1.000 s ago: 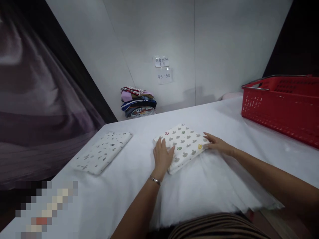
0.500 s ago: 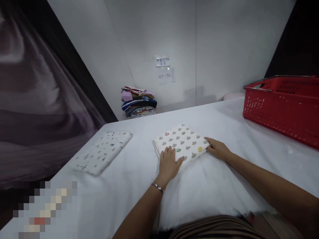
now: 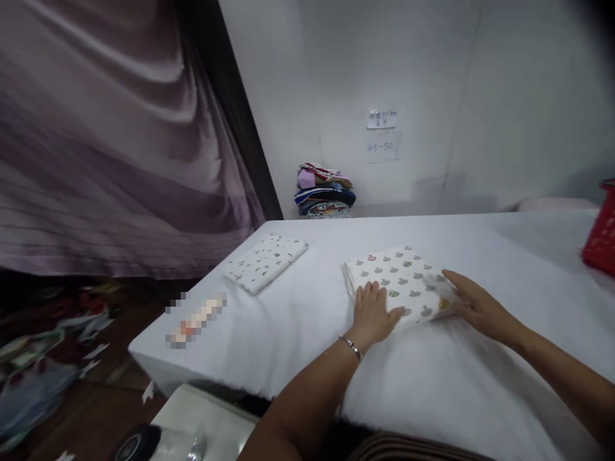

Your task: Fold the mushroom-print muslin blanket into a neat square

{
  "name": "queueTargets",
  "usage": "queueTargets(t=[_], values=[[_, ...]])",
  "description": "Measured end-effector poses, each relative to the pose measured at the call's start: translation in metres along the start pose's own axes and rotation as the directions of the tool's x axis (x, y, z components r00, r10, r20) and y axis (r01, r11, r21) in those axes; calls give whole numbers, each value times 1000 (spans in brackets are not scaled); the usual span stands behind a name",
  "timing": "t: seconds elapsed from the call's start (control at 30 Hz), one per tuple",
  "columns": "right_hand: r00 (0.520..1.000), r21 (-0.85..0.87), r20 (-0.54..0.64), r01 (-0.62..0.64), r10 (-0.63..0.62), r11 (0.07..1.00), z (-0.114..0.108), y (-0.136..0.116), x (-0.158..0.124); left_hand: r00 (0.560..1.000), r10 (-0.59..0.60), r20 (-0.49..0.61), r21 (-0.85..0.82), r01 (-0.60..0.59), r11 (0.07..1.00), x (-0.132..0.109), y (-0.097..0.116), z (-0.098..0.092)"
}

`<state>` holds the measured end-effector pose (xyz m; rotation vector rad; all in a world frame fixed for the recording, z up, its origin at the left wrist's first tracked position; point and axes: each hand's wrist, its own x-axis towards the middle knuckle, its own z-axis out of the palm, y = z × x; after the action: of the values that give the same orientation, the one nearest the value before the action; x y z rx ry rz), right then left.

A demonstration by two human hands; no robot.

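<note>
A folded white cloth [image 3: 401, 278] printed with grey, red, green and yellow mushroom shapes lies on the white-covered table [image 3: 312, 333]. My left hand [image 3: 375, 315] rests flat on its near left part, fingers spread, a metal bracelet at the wrist. At the cloth's right edge is my right hand [image 3: 483, 310], fingers stretched out and thumb apart, slightly blurred. The cloth's right corner beside it is smeared by motion. Farther left on the table lies a second folded white cloth [image 3: 266, 261] with small dark prints, touched by neither hand.
A red plastic basket [image 3: 600, 234] stands at the right edge. Behind the table is a stack of folded fabrics [image 3: 324, 192] against the wall, below paper signs [image 3: 382, 147]. A purple curtain [image 3: 120, 141] hangs at left. At lower left are a pale machine [image 3: 206, 416] and floor clutter [image 3: 43, 384].
The view has swung left, bringing the floor and machine into sight. My right hand's fingers have loosened from the cloth's corner and straightened; my left hand stays on the cloth.
</note>
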<state>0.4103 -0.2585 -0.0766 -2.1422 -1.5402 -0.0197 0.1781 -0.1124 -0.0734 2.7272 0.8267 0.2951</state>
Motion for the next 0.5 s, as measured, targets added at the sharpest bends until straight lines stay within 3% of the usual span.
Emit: queueTargets(t=[0.07,0.17,0.3,0.4,0.5], values=[[995,-20,10,95,-95,995,6,-18,4,1000,-10,-20,-37,9,999,-1,1,0],[982,-121,134,151,-135,981,24,-35,8,997,-20,-77,-97,13,995,-4,1,0],[957,-133,259,166,-128,977,38,-27,7,988,-48,-144,-208,17,978,-5,-11,-3],[976,-55,186,125,-112,991,28,-10,10,962,-161,-222,-320,84,944,3,-32,-8],[995,32,52,-83,81,996,14,12,21,897,-386,-215,-454,258,853,21,-58,-17]])
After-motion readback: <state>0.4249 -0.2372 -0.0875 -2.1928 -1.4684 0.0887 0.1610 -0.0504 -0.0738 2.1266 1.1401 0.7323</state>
